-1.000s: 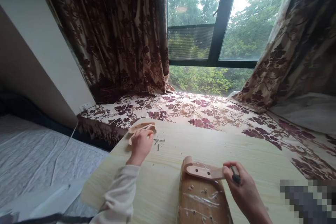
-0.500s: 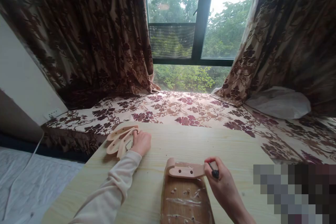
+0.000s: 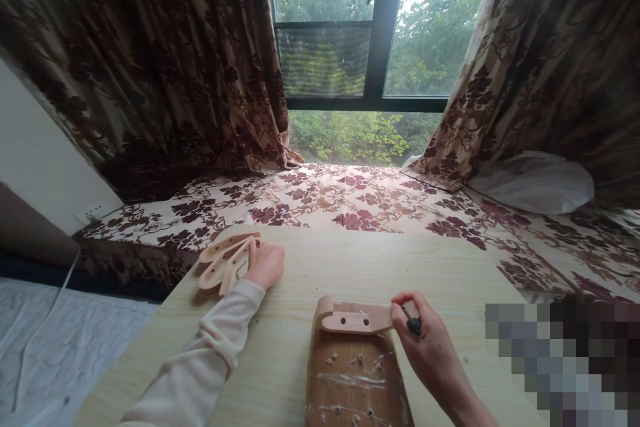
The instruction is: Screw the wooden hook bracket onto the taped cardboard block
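My left hand (image 3: 267, 265) is closed, fingertips pinched at the right end of a fan of pale wooden pieces (image 3: 214, 275) with drilled holes. Whatever those fingertips hold is hidden. A thin metal piece (image 3: 242, 270) lies by the wooden pieces, just left of the hand. My right hand (image 3: 425, 337) is closed round a small tool (image 3: 413, 325) with a black rounded end; its kind is unclear. Beside this hand, a curved wooden piece with two holes (image 3: 355, 321) lies across the top of a brown wooden board (image 3: 350, 380) partly covered in clear plastic film.
The pale wood-grain table (image 3: 280, 373) has tiny crumbs on it. Beyond its far edge is a ledge with a flowered cover (image 3: 320, 197), below a window between patterned curtains. A white plastic bag (image 3: 535, 183) rests on the ledge at right. A white cable (image 3: 47, 327) hangs at left.
The view has tilted slightly downward, so everything sits a little higher in the picture. Both hands keep nearly the same places and grips.
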Demonstrator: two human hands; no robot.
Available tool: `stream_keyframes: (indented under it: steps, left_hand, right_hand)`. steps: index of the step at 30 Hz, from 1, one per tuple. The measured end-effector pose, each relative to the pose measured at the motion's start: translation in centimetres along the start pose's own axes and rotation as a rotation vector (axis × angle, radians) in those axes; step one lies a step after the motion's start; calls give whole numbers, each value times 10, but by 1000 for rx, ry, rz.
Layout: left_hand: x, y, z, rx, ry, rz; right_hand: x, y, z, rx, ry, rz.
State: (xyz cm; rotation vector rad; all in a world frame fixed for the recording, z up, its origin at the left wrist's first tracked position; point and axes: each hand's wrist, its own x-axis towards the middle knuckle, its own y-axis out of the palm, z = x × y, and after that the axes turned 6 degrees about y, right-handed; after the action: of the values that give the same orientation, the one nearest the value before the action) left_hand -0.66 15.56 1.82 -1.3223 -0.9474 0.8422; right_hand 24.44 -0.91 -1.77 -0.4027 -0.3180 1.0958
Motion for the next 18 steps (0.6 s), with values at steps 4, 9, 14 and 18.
stream_keyframes:
  steps: [4, 9, 14, 18]
  left_hand:
    - [3, -7, -4, -116, -19, -25]
    - [-7, -34, -32, -361, 42, -63]
    - [-36, -57, -85, -646, 329, -79]
    - [-47, -53, -110, -702, 430, -43]
  right_hand:
    - [-1, -2, 3, -9, -2, -11]
    - [-2, -3, 5, -29, -5, -12]
    - [0, -3, 6, -27, -27, -5]
    - [0, -2, 8, -24, -47, -21]
